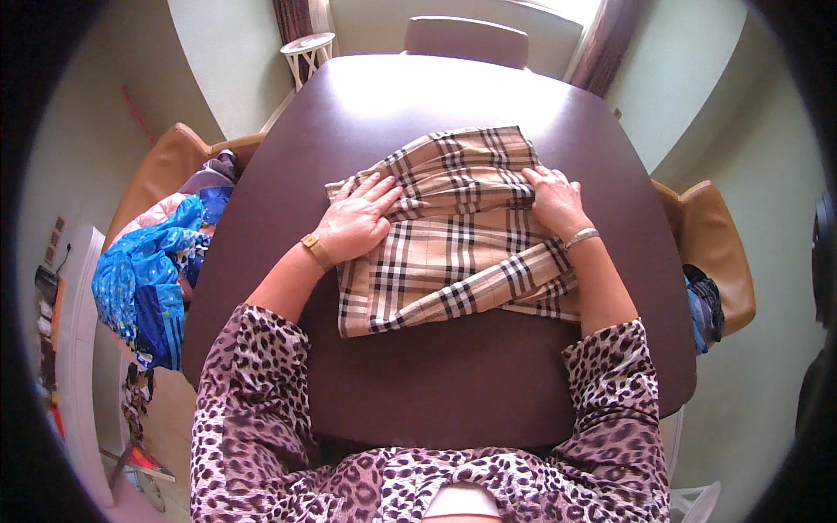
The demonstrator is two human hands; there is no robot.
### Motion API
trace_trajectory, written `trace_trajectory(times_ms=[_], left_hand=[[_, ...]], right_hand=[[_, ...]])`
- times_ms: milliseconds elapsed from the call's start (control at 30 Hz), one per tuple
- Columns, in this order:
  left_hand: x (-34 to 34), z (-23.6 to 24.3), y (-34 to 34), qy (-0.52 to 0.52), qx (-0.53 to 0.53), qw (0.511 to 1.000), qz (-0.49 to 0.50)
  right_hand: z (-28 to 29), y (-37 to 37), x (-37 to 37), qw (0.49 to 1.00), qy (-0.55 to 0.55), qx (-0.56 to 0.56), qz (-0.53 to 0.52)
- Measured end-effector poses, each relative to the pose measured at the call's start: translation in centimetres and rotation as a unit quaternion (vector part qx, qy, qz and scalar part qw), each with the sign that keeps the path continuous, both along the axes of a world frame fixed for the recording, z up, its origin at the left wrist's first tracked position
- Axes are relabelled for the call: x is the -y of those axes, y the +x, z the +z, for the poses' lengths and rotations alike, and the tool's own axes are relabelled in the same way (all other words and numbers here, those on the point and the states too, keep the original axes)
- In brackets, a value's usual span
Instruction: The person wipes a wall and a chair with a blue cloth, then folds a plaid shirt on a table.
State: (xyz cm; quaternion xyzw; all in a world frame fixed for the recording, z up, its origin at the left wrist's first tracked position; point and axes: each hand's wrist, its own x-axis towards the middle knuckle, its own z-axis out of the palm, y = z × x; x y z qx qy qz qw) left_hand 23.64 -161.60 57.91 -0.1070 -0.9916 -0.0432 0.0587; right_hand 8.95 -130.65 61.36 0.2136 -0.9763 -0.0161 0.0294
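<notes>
A tan plaid shirt (436, 253) with black and white checks lies partly folded on the dark table. One sleeve slants across its lower part, and the cloth is bunched in loose folds toward the far side. My left hand (359, 216) rests palm down on the shirt's left side, fingers stretched out and slightly spread. At the right edge of the shirt is my right hand (556, 202), its fingers bent and closed on the cloth there; the thumb is mostly hidden.
The dark brown table (384, 392) has rounded corners. Blue and pink clothes (144, 270) are heaped on a tan chair (166, 166) at the left. Another tan chair (715, 235) at the right holds dark clothing (703, 301). A brown chair (466, 39) stands at the far end, near a small white stool (307, 48).
</notes>
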Motion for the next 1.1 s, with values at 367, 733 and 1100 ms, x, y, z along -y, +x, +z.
trace_trajectory(times_ms=[367, 733, 1100], left_hand=[[-4.7, 1.3, 2.3, 0.145, 0.05, 0.965, -0.213], [2.2, 0.1, 1.0, 0.737, 0.321, 0.589, -0.085], [1.5, 2.1, 1.6, 0.695, 0.231, 0.681, 0.0]], right_hand=[[2.6, 8.7, -5.7, 0.91, -0.2, 0.115, 0.346], [1.9, 3.9, -2.5, 0.846, -0.454, 0.209, 0.188], [-3.4, 0.4, -2.0, 0.879, -0.399, 0.233, 0.114]])
